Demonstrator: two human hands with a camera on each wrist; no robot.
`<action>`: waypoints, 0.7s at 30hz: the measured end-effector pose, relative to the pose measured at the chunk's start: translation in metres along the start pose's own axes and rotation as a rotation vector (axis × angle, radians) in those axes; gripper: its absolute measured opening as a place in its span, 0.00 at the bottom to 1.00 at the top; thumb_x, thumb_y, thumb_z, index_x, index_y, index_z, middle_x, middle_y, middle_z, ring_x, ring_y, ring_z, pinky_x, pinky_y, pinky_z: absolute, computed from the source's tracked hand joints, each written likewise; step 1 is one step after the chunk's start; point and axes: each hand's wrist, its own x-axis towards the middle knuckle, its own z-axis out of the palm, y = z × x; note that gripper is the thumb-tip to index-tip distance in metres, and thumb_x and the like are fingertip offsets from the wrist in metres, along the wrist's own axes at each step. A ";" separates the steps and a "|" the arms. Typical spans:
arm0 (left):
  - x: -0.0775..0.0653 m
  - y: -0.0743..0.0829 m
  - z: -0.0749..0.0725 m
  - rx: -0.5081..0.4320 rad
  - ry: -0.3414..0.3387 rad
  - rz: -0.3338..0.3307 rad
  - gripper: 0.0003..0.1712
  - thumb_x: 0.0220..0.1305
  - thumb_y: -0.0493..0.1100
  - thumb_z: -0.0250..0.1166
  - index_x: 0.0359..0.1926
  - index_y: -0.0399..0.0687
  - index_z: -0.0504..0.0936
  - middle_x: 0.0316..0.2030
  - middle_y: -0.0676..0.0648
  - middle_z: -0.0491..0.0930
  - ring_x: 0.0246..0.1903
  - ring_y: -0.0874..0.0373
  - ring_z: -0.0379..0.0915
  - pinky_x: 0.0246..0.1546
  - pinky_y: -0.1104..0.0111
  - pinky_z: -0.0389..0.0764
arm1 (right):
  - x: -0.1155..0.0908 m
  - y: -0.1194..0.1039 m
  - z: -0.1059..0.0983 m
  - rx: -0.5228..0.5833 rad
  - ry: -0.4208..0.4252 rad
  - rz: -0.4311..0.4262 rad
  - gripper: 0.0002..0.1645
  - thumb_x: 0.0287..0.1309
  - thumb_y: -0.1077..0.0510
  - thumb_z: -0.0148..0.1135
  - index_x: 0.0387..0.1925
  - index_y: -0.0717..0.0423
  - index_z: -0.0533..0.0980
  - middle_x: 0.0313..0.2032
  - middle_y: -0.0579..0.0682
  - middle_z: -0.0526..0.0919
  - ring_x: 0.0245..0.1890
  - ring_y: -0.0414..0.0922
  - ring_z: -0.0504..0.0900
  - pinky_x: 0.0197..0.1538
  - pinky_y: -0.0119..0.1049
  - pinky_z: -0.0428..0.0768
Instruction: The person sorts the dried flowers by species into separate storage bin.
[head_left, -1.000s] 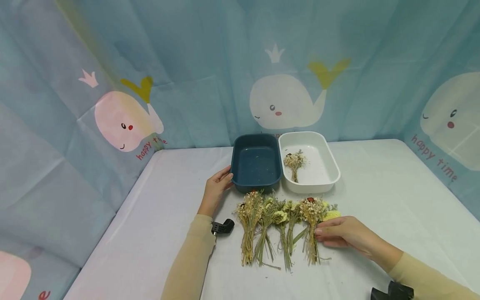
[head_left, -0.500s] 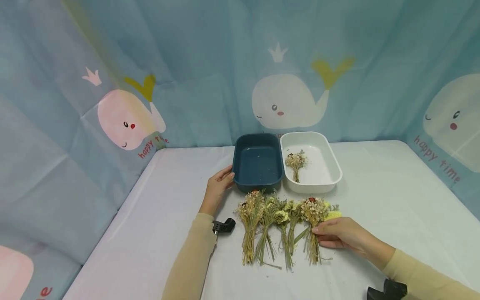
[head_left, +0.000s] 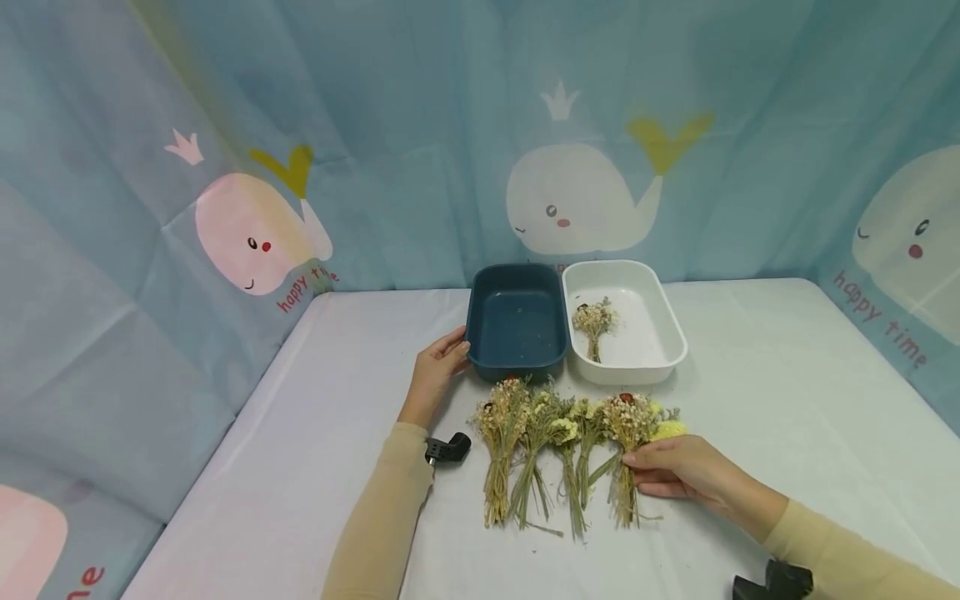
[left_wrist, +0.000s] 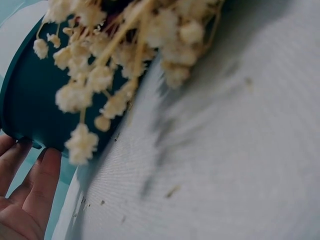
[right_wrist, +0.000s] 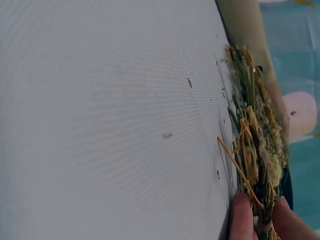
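My left hand (head_left: 433, 379) rests its fingertips against the left wall of a dark blue basin (head_left: 517, 372). In the left wrist view, those fingers (left_wrist: 44, 180) look fairly straight against the basin's outside. My right hand (head_left: 693, 473) pinches the stems of a dried flower bouquet (head_left: 630, 417) with cream blossoms and a red bloom, lying rightmost in a row. In the right wrist view, the thumb (right_wrist: 290, 222) and a finger flank the stems. Yellow blossoms (head_left: 670, 428) peek out behind this bouquet. To its left lie several more bouquets, including a cream one (head_left: 497, 433).
A white basin (head_left: 645, 337) stands against the blue one's right side, with a small dried bouquet (head_left: 594, 325) inside. Both sit at the back of the white-covered table (head_left: 360, 350), before a blue whale-print curtain (head_left: 405, 208). Small plant bits (right_wrist: 167, 135) lie scattered on the cloth.
My right hand has moved slightly left and its fingers have closed on the rightmost bouquet's stems. My left hand stays at the blue basin. The head view has shifted slightly.
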 end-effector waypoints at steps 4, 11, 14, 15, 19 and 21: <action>0.000 0.001 -0.001 0.001 0.009 0.000 0.27 0.71 0.44 0.63 0.68 0.46 0.73 0.66 0.41 0.74 0.64 0.49 0.73 0.60 0.61 0.82 | 0.002 -0.002 0.003 -0.013 0.011 0.004 0.14 0.61 0.57 0.68 0.43 0.64 0.83 0.30 0.46 0.88 0.31 0.38 0.88 0.44 0.34 0.89; -0.002 0.001 0.000 -0.001 -0.009 -0.002 0.28 0.71 0.44 0.63 0.69 0.45 0.72 0.67 0.40 0.73 0.66 0.48 0.72 0.63 0.58 0.80 | 0.000 0.000 0.005 0.023 0.033 0.010 0.12 0.60 0.59 0.69 0.42 0.64 0.83 0.28 0.47 0.88 0.28 0.37 0.88 0.42 0.34 0.89; -0.003 0.000 0.000 -0.009 -0.003 -0.007 0.28 0.71 0.43 0.63 0.69 0.44 0.72 0.68 0.41 0.72 0.66 0.48 0.72 0.64 0.56 0.79 | -0.002 0.000 0.005 0.021 0.030 0.003 0.10 0.60 0.59 0.69 0.40 0.63 0.83 0.27 0.46 0.88 0.28 0.37 0.87 0.42 0.33 0.89; -0.004 0.000 0.000 -0.010 -0.001 -0.010 0.28 0.71 0.43 0.63 0.69 0.44 0.72 0.68 0.41 0.72 0.66 0.48 0.72 0.64 0.56 0.79 | -0.003 0.000 0.005 0.018 0.026 -0.002 0.10 0.60 0.59 0.69 0.40 0.63 0.83 0.27 0.46 0.88 0.28 0.37 0.87 0.42 0.33 0.89; -0.005 -0.001 0.000 -0.006 -0.010 -0.005 0.28 0.71 0.42 0.62 0.69 0.43 0.72 0.68 0.41 0.72 0.66 0.47 0.71 0.64 0.56 0.79 | -0.006 -0.001 0.005 0.002 0.018 -0.025 0.11 0.61 0.59 0.68 0.41 0.63 0.83 0.28 0.45 0.88 0.28 0.36 0.87 0.41 0.32 0.89; -0.004 -0.001 0.000 -0.009 -0.017 0.001 0.28 0.71 0.43 0.63 0.69 0.44 0.71 0.68 0.41 0.72 0.66 0.47 0.71 0.63 0.57 0.80 | -0.007 -0.003 0.005 -0.006 0.024 -0.035 0.12 0.61 0.58 0.68 0.42 0.64 0.83 0.29 0.45 0.88 0.28 0.36 0.87 0.40 0.31 0.89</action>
